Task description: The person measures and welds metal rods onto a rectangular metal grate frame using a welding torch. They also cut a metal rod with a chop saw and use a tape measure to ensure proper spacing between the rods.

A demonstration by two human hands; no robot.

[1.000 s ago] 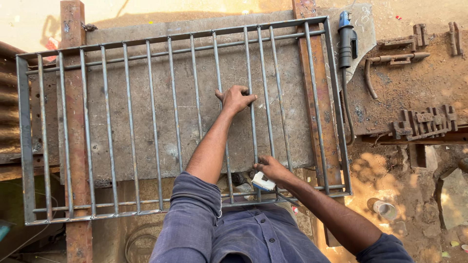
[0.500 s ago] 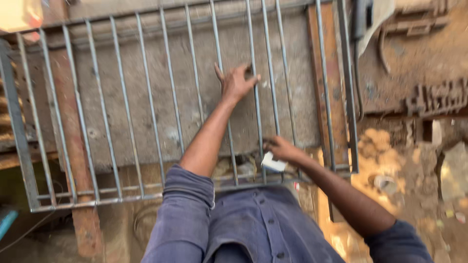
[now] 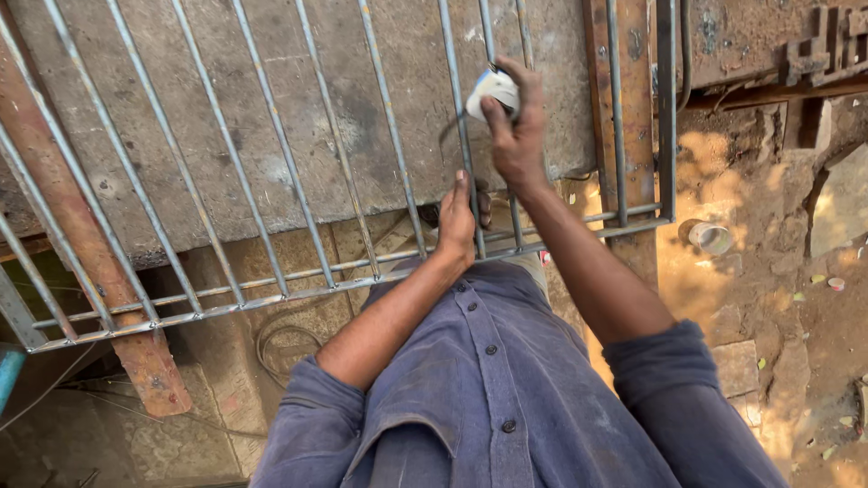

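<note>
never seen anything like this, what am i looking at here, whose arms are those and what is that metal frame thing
This is one picture from a camera worn on a person's head, looking straight down, so the blue shirt and the two bare arms belong to the wearer. No machine is involved.

The large grey metal grille of thin parallel bars lies flat over a worn grey slab, resting on rusty orange steel beams. Sandy ground with stones is on the right, and a small round tin sits there.

The left hand grips one bar near the grille's lower rail. The right hand, further up, holds a small white object against a bar. What it is I cannot tell from here. A thin dark cord seems to curve down from it.
</note>
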